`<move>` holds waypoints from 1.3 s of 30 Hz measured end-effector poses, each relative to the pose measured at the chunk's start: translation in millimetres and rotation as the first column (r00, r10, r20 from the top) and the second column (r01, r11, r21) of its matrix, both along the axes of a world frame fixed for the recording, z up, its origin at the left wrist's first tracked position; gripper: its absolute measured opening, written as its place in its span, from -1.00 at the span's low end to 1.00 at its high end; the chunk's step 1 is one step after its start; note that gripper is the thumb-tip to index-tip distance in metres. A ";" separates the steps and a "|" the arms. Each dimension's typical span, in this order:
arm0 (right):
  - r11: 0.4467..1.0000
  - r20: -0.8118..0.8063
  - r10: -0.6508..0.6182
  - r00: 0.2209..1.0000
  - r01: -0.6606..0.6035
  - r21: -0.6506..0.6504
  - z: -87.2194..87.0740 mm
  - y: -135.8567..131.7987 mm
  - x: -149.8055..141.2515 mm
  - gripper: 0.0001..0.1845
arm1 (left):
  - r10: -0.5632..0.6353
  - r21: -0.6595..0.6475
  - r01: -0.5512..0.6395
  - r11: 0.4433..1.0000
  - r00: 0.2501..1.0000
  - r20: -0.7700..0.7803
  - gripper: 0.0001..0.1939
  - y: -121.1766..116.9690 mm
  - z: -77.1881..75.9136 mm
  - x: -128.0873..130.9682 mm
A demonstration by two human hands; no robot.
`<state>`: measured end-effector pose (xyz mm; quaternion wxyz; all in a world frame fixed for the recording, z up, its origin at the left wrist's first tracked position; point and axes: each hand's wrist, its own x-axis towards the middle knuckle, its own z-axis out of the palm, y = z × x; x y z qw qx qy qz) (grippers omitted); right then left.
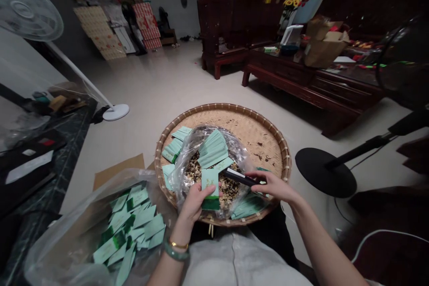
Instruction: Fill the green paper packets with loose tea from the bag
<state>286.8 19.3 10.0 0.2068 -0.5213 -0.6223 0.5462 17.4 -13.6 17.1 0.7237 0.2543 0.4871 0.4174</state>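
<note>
A round woven bamboo tray (268, 129) rests on my lap. In it lies a clear plastic bag (191, 152) of loose dried bits, with stacks of green packets (212, 148) on and beside it. My left hand (196, 201) is closed on one upright green packet (210, 183). My right hand (273, 185) grips a dark, flat scoop-like tool (239, 177) whose tip points at the packet's mouth. More green packets (248, 205) lie under my right hand.
A large clear bag (67, 237) with several green packets (130, 228) sits at my lower left on cardboard. A white standing fan (30, 9) is at left, a black fan base (325, 172) at right. Dark wooden furniture (301, 76) stands beyond.
</note>
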 end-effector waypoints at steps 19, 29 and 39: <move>0.968 -0.002 0.086 0.996 -0.083 0.237 33.8 5.8 -54.2 -0.66 | -0.115 0.129 0.141 0.982 0.976 -0.186 -0.59 0.4 6.7 5.5; 0.956 0.049 0.176 0.983 -0.182 0.231 41.5 4.2 -60.4 -0.67 | 0.165 0.197 -0.160 0.967 0.986 -0.010 -0.58 19.8 6.4 9.4; 0.988 -0.085 0.107 0.991 -0.097 0.123 24.1 10.3 -78.0 -0.63 | -0.096 0.185 0.127 0.975 0.981 -0.168 -0.56 10.7 4.5 2.7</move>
